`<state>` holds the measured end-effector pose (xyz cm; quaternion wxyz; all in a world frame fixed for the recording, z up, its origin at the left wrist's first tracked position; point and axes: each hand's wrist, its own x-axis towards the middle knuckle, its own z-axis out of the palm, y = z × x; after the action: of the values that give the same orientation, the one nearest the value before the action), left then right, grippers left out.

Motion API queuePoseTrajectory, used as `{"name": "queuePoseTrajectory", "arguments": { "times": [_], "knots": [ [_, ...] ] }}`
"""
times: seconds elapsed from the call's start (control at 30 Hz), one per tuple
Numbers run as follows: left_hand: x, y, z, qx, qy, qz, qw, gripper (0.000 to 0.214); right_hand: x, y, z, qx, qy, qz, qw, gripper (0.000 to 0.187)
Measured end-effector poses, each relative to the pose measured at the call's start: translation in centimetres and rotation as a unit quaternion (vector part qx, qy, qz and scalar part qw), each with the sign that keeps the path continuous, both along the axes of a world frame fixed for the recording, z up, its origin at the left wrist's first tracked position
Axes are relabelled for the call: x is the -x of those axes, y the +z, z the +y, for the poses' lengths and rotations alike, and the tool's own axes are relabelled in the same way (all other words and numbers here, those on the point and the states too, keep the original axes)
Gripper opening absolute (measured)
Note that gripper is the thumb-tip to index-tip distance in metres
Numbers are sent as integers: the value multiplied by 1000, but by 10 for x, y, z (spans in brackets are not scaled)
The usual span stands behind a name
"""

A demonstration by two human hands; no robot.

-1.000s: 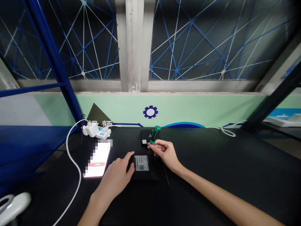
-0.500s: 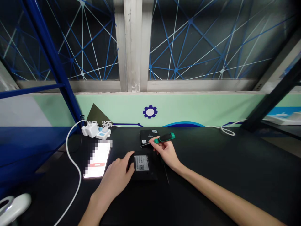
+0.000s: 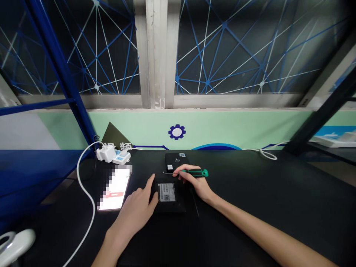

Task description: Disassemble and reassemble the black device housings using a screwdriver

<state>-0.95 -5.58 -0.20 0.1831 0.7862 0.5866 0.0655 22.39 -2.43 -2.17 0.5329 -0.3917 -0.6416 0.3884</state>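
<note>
A flat black box-shaped device [image 3: 178,205] with a white printed label lies on the dark table in front of me. My left hand [image 3: 141,204] rests at its left edge, index finger stretched out and thumb apart beside the label. Above the device's far right part, my right hand [image 3: 194,181] grips a screwdriver [image 3: 198,172] with a green and black handle. The screwdriver lies nearly level, its thin shaft pointing left. Just behind it is a second black box [image 3: 175,159] with small stickers. A thin dark rod [image 3: 196,205] shows right of the device; its kind is unclear.
A phone with a lit, partly blurred screen [image 3: 118,189] lies to the left. Behind it sits a white power strip with a plug [image 3: 108,152], and a white cable [image 3: 90,193] curves toward me. A white object [image 3: 19,243] stands at the lower left.
The screwdriver has tilted from slanting upward to nearly level, its handle end lower. My right hand has turned with it. The left index finger has straightened a little.
</note>
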Motion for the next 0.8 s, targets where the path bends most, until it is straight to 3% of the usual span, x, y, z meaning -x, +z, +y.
{"name": "queuePoseTrajectory", "arguments": {
  "times": [0.2, 0.4, 0.8],
  "knots": [
    [0, 0, -1, -3, -3, 1, 1000, 67, -2, -3, 1, 1, 23, 34, 999, 46],
    [-1, 3, -2, -1, -5, 4, 1000, 65, 2, -1, 1, 38, 14, 39, 998, 31],
    [-1, 4, -1, -4, -6, 3, 1000, 59, 4, 5, -1, 44, 30, 9, 999, 33]
  ]
}}
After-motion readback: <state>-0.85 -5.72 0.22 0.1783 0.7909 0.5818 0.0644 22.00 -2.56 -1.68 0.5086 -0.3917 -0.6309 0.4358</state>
